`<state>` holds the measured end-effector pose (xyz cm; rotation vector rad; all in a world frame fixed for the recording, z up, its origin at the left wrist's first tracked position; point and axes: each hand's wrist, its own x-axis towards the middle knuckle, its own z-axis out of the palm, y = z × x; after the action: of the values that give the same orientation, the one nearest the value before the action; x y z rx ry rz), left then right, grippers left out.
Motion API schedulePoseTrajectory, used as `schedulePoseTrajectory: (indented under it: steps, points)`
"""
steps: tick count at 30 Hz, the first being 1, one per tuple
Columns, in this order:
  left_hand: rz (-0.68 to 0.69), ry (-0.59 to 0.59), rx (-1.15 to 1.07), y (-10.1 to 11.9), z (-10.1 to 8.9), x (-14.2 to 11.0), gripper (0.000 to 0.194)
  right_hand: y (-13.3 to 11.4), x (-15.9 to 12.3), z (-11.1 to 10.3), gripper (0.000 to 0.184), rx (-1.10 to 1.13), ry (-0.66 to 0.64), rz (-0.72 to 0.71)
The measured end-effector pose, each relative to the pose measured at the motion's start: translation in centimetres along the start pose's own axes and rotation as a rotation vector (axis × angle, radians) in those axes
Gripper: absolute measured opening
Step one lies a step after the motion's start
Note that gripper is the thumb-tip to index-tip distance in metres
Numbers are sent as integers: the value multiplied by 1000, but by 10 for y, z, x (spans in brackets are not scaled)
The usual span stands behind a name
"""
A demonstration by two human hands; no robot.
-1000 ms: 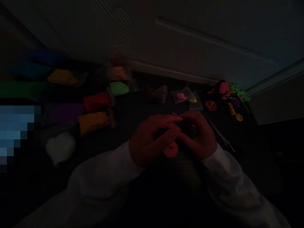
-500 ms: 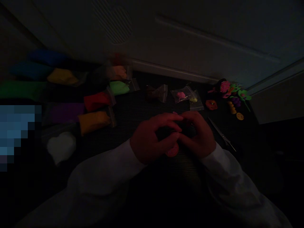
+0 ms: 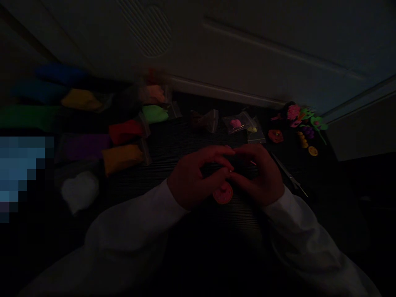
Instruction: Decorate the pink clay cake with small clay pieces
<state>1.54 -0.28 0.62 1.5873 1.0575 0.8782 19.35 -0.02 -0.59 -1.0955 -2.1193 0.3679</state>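
In dim light my left hand [image 3: 202, 175] and my right hand [image 3: 256, 173] meet fingertip to fingertip above the dark table. The fingers of both are curled into a pinch. A tiny pale speck [image 3: 230, 170] shows between thumb and fingertips; what it is I cannot make out. Just below the fingertips lies a round pink-red disc [image 3: 223, 193] with an orange rim and small dots, partly covered by my left hand. A thin pink sliver [image 3: 253, 163] shows inside the curve of my right hand. Scissors [image 3: 291, 176] lie to the right of that hand.
Bags of coloured modelling clay, such as orange [image 3: 122, 159], red [image 3: 125, 131] and white [image 3: 79, 192], lie at the left. Small bags with pink [image 3: 236, 123] and brown clay [image 3: 198, 119] lie behind the hands. Shaped clay flowers [image 3: 293, 113] stand at the far right, near a wall.
Both hands have shifted slightly, their fingertips still together. More of the pink-red disc shows below them, and the pale speck and pink sliver have come into sight.
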Motion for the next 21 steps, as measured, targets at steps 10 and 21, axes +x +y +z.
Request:
schedulePoseTrajectory:
  steps: [10, 21]
  points:
    - [118, 42, 135, 0, 0, -3, 28, 0, 0, 1, 41, 21, -6, 34]
    - [104, 59, 120, 1, 0, -3, 27, 0, 0, 0, 41, 16, -5, 54]
